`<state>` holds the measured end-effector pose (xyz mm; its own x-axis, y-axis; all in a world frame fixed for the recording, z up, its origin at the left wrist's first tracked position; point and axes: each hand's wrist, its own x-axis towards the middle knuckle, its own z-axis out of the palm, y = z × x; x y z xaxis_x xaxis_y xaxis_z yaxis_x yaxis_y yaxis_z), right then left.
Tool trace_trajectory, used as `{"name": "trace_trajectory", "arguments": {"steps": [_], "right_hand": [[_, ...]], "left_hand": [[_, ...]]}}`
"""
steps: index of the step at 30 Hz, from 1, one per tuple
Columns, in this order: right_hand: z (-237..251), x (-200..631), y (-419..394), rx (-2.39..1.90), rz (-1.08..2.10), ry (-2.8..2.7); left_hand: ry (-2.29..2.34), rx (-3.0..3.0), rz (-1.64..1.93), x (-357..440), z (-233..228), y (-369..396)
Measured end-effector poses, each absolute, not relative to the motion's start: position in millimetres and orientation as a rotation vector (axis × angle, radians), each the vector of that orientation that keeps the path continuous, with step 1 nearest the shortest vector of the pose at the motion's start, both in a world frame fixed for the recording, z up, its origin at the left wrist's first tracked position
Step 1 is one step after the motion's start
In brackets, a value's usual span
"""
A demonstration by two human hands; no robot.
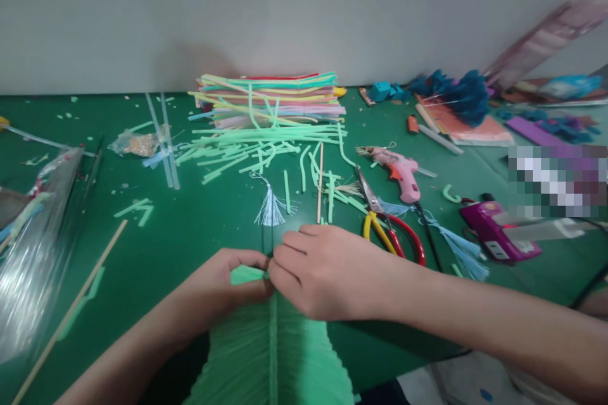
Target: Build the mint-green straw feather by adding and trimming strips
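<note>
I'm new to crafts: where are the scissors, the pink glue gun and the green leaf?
scissors [390,228], head view, handles.
pink glue gun [403,174], head view, body.
green leaf [270,354], head view, central rib.

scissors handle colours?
The scissors have one yellow and one red handle; head view.

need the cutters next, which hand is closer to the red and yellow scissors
Right. The right hand sits just left of the scissors; the left hand is farther left, pinching the green fringed leaf.

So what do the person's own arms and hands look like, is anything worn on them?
Both are bare. The left hand and right hand show no gloves, rings or watch, and both forearms are uncovered as far as the picture's edge, with no sleeve in sight. The fingers carry no tape or markings.
</note>
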<state>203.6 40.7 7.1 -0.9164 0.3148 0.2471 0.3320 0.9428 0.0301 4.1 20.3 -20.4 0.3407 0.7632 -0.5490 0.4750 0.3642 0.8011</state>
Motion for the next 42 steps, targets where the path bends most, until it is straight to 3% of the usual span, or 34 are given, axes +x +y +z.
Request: {"name": "trace_trajectory", "arguments": {"steps": [3, 5, 9, 12, 18, 42], "right_hand": [[14.3, 208.6, 47.4, -0.549, 0.120, -2.910], [15.7, 212.5, 50.6, -0.801, 0.487, -2.765], [1.9, 218.0, 50.2, -1.320, 1.320, -2.042], [-12.5, 219.3, 46.1, -1.348, 1.614, -1.649], [-9.9, 218.5, 49.8, -1.301, 1.469, -1.687], [-8.0, 191.0, 54.1, -1.239, 1.478, -1.879]], "left_hand": [[1.306, 1.257, 0.314, 5.4, -18.3, 20.3], [1.324, 1.175, 0.366, 4.3, -15.8, 20.4], [1.348, 0.834, 0.587, -0.1, -12.6, 19.7], [1.282, 0.647, 0.735, -1.7, -14.4, 17.9], [1.209, 0.665, 0.780, 0.1, -22.0, 13.2], [1.312, 0.916, 0.560, 5.0, -14.3, 17.2]]}}
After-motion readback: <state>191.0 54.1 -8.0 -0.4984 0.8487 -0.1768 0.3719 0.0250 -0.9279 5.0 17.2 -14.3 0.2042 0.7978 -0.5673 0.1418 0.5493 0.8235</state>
